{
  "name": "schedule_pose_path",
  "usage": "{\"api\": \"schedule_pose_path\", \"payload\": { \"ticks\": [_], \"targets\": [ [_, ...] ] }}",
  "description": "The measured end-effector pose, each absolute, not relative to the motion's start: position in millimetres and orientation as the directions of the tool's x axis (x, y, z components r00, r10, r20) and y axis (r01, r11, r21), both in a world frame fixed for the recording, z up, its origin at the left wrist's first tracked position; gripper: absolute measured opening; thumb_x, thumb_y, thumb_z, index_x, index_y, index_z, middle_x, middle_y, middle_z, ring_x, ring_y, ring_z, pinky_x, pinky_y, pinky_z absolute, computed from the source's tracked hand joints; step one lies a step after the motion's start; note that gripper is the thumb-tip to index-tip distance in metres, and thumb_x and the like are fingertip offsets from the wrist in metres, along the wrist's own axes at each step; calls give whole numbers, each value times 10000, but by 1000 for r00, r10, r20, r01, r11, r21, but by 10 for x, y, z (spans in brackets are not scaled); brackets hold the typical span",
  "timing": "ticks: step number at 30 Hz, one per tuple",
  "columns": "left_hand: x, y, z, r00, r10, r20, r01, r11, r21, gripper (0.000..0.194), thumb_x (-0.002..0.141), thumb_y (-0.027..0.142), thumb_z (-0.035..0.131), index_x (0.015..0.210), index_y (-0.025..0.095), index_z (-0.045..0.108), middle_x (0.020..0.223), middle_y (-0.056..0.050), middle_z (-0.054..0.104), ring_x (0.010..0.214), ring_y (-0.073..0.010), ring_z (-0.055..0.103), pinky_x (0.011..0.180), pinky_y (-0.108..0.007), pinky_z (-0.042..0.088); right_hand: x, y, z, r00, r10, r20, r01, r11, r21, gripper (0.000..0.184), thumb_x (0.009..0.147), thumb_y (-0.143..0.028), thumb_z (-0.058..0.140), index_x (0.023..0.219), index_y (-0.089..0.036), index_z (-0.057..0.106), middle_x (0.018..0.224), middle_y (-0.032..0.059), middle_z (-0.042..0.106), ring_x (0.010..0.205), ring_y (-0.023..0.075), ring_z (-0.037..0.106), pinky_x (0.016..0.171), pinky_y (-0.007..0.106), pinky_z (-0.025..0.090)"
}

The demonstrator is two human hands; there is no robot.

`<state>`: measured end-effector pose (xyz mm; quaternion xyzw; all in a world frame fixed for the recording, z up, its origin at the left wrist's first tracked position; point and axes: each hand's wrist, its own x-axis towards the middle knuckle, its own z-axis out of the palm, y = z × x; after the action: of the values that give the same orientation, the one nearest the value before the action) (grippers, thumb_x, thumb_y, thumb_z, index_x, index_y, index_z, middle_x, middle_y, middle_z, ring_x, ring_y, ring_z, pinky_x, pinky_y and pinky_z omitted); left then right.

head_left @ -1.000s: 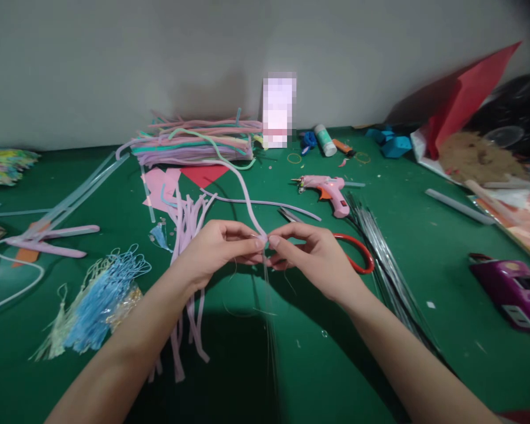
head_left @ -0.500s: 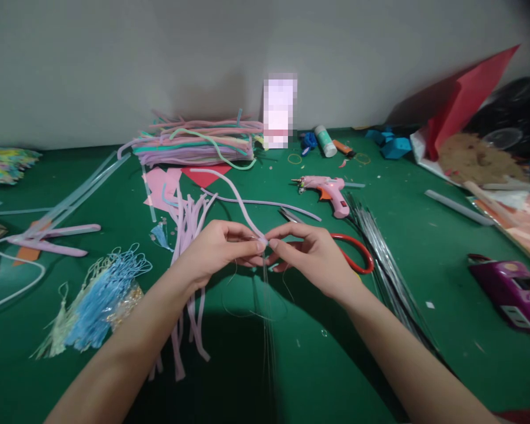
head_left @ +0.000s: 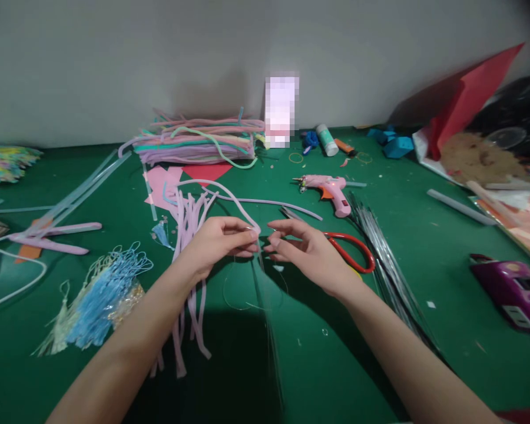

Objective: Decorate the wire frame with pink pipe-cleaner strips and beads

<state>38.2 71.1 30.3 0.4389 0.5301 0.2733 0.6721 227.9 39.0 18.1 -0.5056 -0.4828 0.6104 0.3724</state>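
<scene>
My left hand [head_left: 229, 240] pinches the near end of a lilac soft strip [head_left: 229, 193] between thumb and fingertips. From there the strip arches away to the upper left. Several thin wires [head_left: 269, 330] hang down from the pinched end toward the front edge, and a fine thread loop [head_left: 229, 300] curls below the hands. My right hand [head_left: 302, 247] is just to the right, its fingers bent and slightly apart, with no thing visible between them. Red-handled scissors [head_left: 357, 259] lie partly hidden behind the right hand. More lilac strips [head_left: 188, 229] lie beside my left forearm.
A pink glue gun [head_left: 331, 188] and a bundle of dark wires [head_left: 380, 259] lie on the right. Coloured strips [head_left: 198, 141] are piled against the wall. Blue tassels [head_left: 101, 306] lie at left, a purple device [head_left: 507, 288] at far right.
My right hand has let go of the strip's end and its fingers have parted. My left hand has moved slightly up and left with the strip; the hanging wires now slant rightward.
</scene>
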Motion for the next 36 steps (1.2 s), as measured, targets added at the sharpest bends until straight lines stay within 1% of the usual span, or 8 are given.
{"api": "schedule_pose_path", "payload": {
  "ticks": [5, 9, 11, 14, 18, 23, 33, 36],
  "targets": [
    [369, 767, 231, 187, 934, -305, 427, 202, 881, 224, 789, 290, 717, 946, 130, 718, 863, -73, 743, 771, -192, 695, 763, -360, 574, 2310, 420, 122, -65, 981, -185, 277, -160, -948, 308, 834, -245, 616, 1130, -166, 585, 1045, 83, 654, 884, 173, 667, 773, 336, 579],
    [379, 601, 289, 155, 987, 42, 805, -151, 573, 297, 871, 243, 634, 1137, 119, 683, 1131, -144, 701, 1015, -280, 655, 935, -495, 509, 2373, 312, 130, -81, 997, -20, 513, 25, -858, 253, 847, -207, 594, 1096, -186, 628, 1022, 79, 650, 853, 181, 643, 715, 334, 555],
    [368, 406, 312, 268, 937, 225, 844, -341, 414, 302, 920, 226, 564, 1186, 119, 660, 1206, -158, 653, 1133, -306, 592, 973, -515, 483, 2412, 182, 135, -186, 982, 39, 619, 148, -771, 198, 856, -179, 582, 1032, -199, 671, 993, 75, 624, 859, 188, 620, 743, 355, 540],
    [322, 60, 297, 476, 832, 283, 746, -553, 370, 250, 958, 202, 495, 1108, 152, 688, 1182, -130, 644, 1111, -264, 594, 938, -459, 522, 2445, -53, 131, -363, 931, 45, 665, 292, -688, 194, 878, -149, 556, 999, -207, 696, 996, 83, 579, 939, 205, 583, 826, 383, 520],
    [268, -272, 193, 592, 785, 182, 715, -616, 329, 294, 956, 183, 494, 1214, 187, 636, 1274, -139, 613, 1230, -309, 542, 965, -525, 520, 2448, -259, 84, -447, 893, 40, 671, 365, -646, 199, 916, -185, 527, 1048, -201, 675, 998, 90, 554, 938, 211, 549, 828, 391, 509],
    [281, -428, 70, 688, 699, 195, 654, -713, 251, 309, 953, 299, 531, 1232, 206, 627, 1373, -164, 554, 1337, -384, 448, 1011, -663, 437, 2477, -280, 26, -423, 902, 82, 686, 378, -622, 180, 928, -184, 516, 1031, -186, 664, 993, 93, 553, 933, 210, 542, 828, 390, 506],
    [240, -529, 103, 635, 733, 242, 694, -680, 237, 252, 950, 299, 541, 1146, 194, 660, 1385, -156, 525, 1355, -367, 418, 1026, -658, 423, 2526, -238, 31, -400, 908, 124, 716, 395, -576, 140, 915, -155, 526, 980, -169, 649, 972, 97, 574, 932, 216, 554, 810, 389, 523],
    [257, -605, 161, 577, 754, 315, 731, -649, 213, 210, 930, 232, 572, 1101, 162, 671, 1218, -155, 610, 1201, -349, 541, 941, -596, 498, 2508, -283, 43, -385, 913, 135, 712, 386, -586, 148, 913, -159, 530, 1007, -167, 644, 978, 99, 580, 933, 215, 567, 819, 393, 527]
  ]
}}
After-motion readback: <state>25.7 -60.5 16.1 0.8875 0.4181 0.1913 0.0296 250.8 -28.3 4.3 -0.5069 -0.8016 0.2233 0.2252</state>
